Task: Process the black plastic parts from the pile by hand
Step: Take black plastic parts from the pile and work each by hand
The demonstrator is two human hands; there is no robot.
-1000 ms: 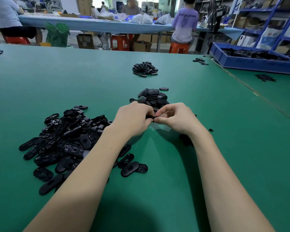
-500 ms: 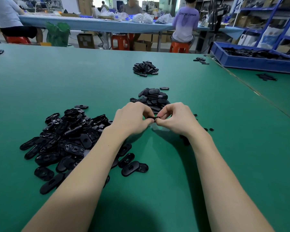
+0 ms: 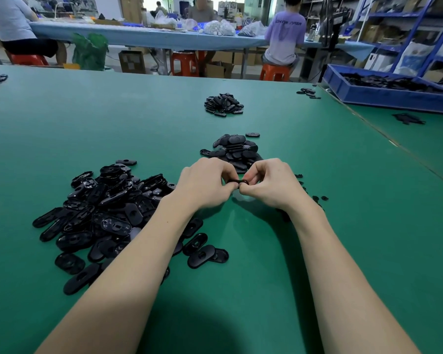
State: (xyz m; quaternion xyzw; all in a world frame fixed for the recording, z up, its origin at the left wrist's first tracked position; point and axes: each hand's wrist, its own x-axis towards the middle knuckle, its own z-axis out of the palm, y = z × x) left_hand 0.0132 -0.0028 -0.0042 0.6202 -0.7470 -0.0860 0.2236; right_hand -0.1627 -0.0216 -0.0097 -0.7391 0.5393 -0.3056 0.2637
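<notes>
Both hands meet above the green desk (image 3: 343, 238), each with fingers curled in a pinching grip on the same small black plastic part (image 3: 237, 181). The left hand (image 3: 205, 185) clamps the part's left end between thumb and bent fingers; the right hand (image 3: 269, 183) clamps its right end in the same way. The part is held edge-on just clear of the desk, and only a thin dark sliver of it shows between the fingertips, so its shape cannot be told. To the left of the left forearm lies the large loose pile of black oval parts (image 3: 108, 210), many with a slot or hole in the middle, some spilling out toward the near edge. Just beyond the hands sits a smaller, tidier heap of the same parts (image 3: 237, 149), with a single part (image 3: 252, 134) lying apart at its far side. Farther back on the desk is another small heap (image 3: 224, 104). A few tiny black scraps (image 3: 324, 198) lie near the right wrist. At the far right stands a blue bin (image 3: 384, 94) holding dark pieces. Behind, people sit on orange stools at a long blue table (image 3: 149, 35).
</notes>
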